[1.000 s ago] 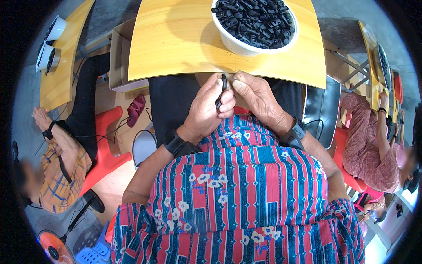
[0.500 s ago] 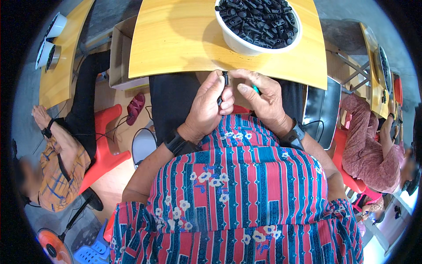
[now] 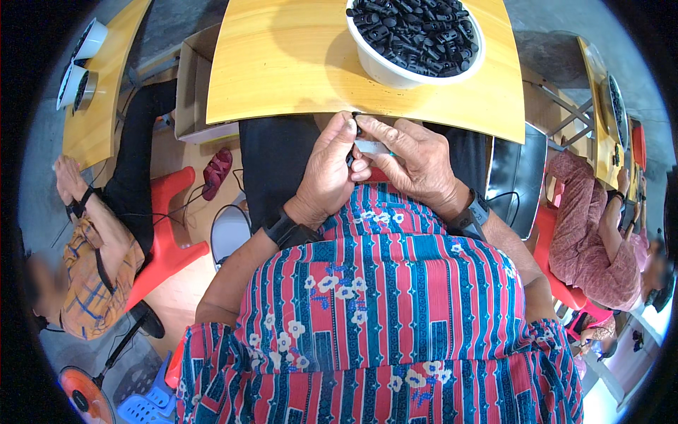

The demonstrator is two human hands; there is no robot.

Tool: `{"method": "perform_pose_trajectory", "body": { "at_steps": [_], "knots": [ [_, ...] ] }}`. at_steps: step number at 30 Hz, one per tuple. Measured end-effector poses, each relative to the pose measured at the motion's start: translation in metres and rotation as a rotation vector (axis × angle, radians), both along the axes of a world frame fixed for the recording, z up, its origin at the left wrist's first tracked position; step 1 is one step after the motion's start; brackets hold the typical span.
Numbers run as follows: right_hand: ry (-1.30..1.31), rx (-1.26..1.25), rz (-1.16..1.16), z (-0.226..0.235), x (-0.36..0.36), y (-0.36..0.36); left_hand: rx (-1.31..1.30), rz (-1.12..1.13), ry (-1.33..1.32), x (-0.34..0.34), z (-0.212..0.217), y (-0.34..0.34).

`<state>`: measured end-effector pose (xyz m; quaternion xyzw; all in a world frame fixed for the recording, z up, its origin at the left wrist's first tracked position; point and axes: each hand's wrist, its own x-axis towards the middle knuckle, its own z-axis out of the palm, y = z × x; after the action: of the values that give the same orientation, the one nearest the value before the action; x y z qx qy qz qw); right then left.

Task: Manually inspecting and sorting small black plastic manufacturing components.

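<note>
1. Both hands meet close together just below the near edge of the yellow table, held over the lap so the work sits close under the eyes.
2. The left hand pinches a small black piece at its fingertips.
3. The right hand is closed around a pale clear piece, touching the left hand's fingers.
4. Just beyond the hands a white bowl heaped with black parts stands within easy reach.
5. A grey bin sits beside the right wrist.
</note>
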<state>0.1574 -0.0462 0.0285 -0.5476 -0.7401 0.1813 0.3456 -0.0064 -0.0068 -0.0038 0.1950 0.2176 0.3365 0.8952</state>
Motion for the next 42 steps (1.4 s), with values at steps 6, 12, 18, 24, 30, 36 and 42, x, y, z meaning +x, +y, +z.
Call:
{"method": "perform_pose_trajectory", "body": {
  "at_steps": [6,12,18,24,30,36,42],
  "knots": [
    [0.097,0.021,0.006,-0.009,-0.001,0.001,0.006,-0.002,-0.012,-0.001,-0.002,0.002],
    [0.129,0.018,0.064,-0.001,0.003,0.001,0.071,0.032,0.033,0.001,0.004,0.003],
    [-0.047,-0.058,0.001,-0.003,-0.001,0.003,0.024,-0.025,-0.062,-0.004,0.001,0.002],
    [-0.109,-0.087,-0.024,-0.003,0.0,0.003,0.011,-0.035,0.003,0.0,0.005,0.0],
    [-0.112,-0.09,-0.034,-0.003,0.001,0.002,0.011,-0.041,-0.006,0.001,0.006,-0.001],
    [-0.109,-0.1,-0.052,-0.005,0.001,0.002,0.067,-0.057,-0.049,0.0,0.0,-0.002],
    [-0.107,-0.103,-0.045,-0.005,0.002,0.002,0.037,-0.042,-0.012,0.003,0.004,-0.002]
  ]
}}
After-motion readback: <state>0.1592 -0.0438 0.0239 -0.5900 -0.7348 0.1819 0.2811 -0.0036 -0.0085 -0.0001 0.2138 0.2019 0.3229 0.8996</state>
